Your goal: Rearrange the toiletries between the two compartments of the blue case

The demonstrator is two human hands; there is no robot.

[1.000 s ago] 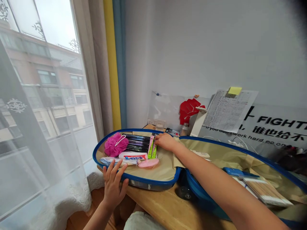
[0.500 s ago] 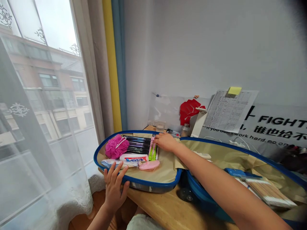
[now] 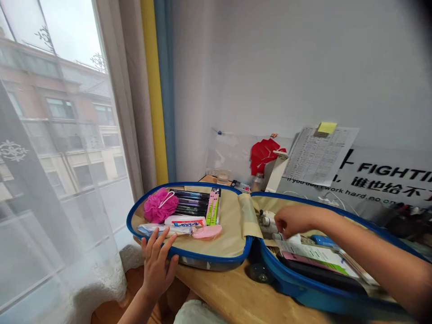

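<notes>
Suitcase (image 3: 189, 257) lies open on counter (image 3: 229, 292), its two halves side by side. Left hand (image 3: 155, 266) rests on the blue rim of the left half, fingers (image 3: 158, 240) spread and holding nothing, near a tube (image 3: 185, 221) and a pink sponge (image 3: 159, 205). Right hand (image 3: 293, 220) hovers in the right half over white bottles (image 3: 267, 220), fingers curled; whether they grip anything cannot be told.

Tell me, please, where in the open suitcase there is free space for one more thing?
The bare lining between the green-pink packs and the hinge flap is free. The right half is crowded with boxes and tubes under the right hand.
</notes>
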